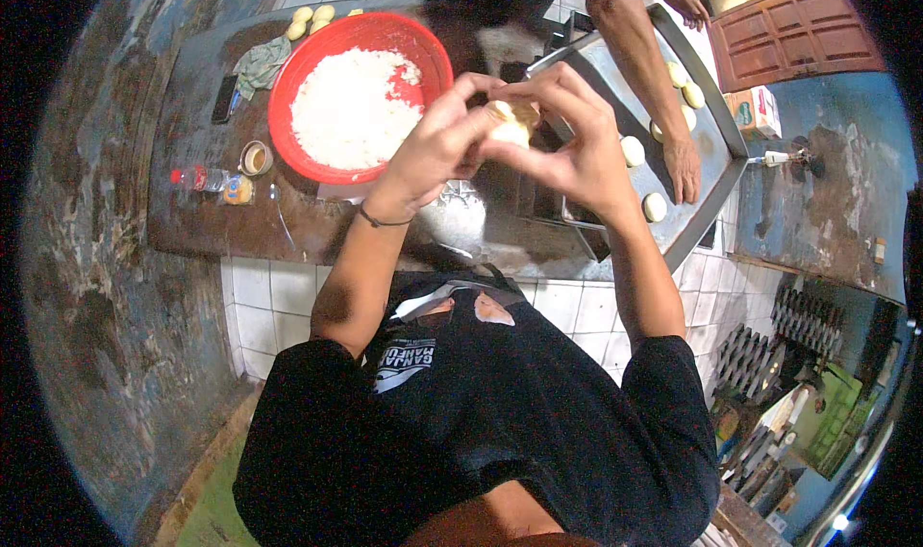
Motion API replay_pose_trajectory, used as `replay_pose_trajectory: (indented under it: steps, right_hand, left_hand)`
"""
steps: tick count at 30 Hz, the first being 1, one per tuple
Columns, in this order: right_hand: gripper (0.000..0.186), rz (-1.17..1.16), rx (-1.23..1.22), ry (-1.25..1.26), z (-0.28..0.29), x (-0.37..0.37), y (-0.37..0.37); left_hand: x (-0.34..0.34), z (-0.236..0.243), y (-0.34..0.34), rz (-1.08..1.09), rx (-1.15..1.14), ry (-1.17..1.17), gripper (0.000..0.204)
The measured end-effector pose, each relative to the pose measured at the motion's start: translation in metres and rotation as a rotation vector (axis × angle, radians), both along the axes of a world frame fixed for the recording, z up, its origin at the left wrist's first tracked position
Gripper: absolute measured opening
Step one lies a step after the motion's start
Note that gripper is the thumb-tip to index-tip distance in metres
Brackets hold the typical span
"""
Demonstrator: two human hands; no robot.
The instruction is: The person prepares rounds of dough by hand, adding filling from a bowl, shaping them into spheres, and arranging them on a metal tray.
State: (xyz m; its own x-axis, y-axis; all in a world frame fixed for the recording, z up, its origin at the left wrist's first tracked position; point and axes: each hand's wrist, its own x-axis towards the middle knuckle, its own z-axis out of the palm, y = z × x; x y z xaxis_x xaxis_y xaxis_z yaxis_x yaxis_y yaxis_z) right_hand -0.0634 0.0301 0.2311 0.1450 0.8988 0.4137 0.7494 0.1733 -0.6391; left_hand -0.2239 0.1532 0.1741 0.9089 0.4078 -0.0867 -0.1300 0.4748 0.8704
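Note:
Above the table, a piece of pale dough is held between my two hands. My left hand has its fingers curled round the near and left side of it. My right hand arches over from the other side, thumb below and fingers above, pinching the dough. Its exact shape is partly hidden by the fingers. Just left of my hands stands a red basin with white, crumbly filling in it. To the right lies a metal baking tray with several round, pale dough balls on it.
Another person's hand rests on the tray's right part. A phone, a cloth, a plastic bottle and a small cup sit on the table's left. More dough balls lie behind the cloth. A box stands beyond the tray.

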Motion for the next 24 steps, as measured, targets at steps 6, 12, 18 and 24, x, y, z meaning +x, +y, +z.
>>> replay_pose_trajectory:
  steps: [6,12,18,24]
  right_hand:
    - [0.023,-0.195,-0.092,1.139,-0.029,0.017,-0.031]
    - [0.038,-0.034,0.133,1.532,-0.053,0.007,-0.069]
    - [0.024,-0.420,0.455,1.023,-0.073,0.042,-0.098]
    - [0.030,-0.038,-0.275,0.566,-0.023,0.124,-0.173]
  left_hand:
    - [0.045,0.013,-0.039,0.361,0.232,-0.090,0.033]
    - [0.098,0.039,-0.078,0.303,0.309,-0.250,0.024]
    - [0.152,0.030,-0.143,0.180,0.154,-0.406,0.044]
    - [0.178,0.003,-0.125,0.291,0.616,-0.237,0.060]
